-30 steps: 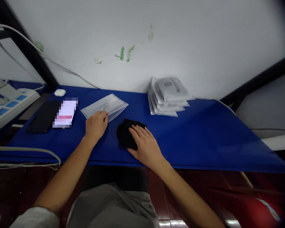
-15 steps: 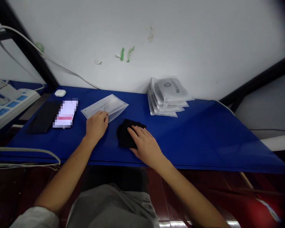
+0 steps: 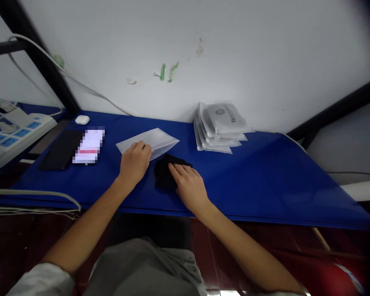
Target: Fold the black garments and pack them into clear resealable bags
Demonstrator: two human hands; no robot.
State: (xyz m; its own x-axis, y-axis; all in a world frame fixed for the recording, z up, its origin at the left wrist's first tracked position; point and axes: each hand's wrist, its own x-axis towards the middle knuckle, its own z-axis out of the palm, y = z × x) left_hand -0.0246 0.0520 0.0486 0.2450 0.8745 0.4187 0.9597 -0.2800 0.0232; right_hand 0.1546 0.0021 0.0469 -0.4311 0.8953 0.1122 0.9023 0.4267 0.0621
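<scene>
My left hand (image 3: 136, 161) is closed on the near edge of a frosted plastic zip bag (image 3: 156, 138), whose mouth gapes a little toward the right. Under the fingers of my right hand (image 3: 189, 183) lies a folded black cloth (image 3: 165, 172), its right part covered by the hand. My right thumb is tucked at the cloth's near side, and the fingers grip its top. The bag's right end reaches the far edge of the cloth. Behind and to the right, a stack of filled frosted zip bags (image 3: 223, 119) with dark printing leans at the wall.
On the left of the blue table (image 3: 265, 181) are a lit phone (image 3: 91, 146), a dark phone-like slab (image 3: 60, 150) and a white earbud case (image 3: 82, 119). A power strip (image 3: 18, 137) with plugs sits at far left. White cables (image 3: 33, 192) hang by the front edge.
My left hand has moved the zip bag to the right, closer to the black cloth. My right hand has closed more around the cloth. The view has shifted slightly.
</scene>
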